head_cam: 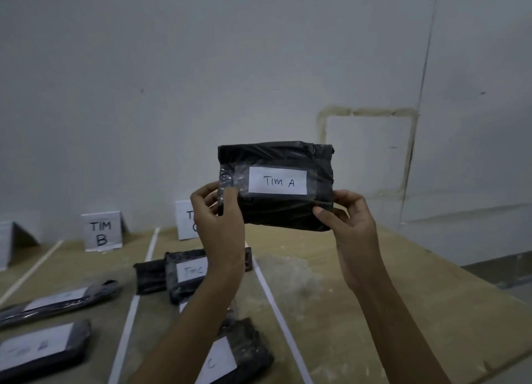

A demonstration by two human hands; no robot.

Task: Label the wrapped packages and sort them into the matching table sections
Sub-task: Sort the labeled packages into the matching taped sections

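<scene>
left hand [218, 213]: grips package [276, 213] by its left end, thumb pressing tape [230, 179] flat
right hand [349, 222]: pinches its lower right corner, steadying
package: held above the tabletop [359, 320], tim a label [277, 181] facing me for reading

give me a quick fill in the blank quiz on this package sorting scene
1. The white paper label on the black plastic-wrapped package, gripped by the left hand and right hand, reads TIM ____.
2. The fully visible white standing card at the back of the brown wooden table reads TIM ____.
3. The strips dividing the table into sections are coloured ____.

Missing words: A; B; white.
</scene>
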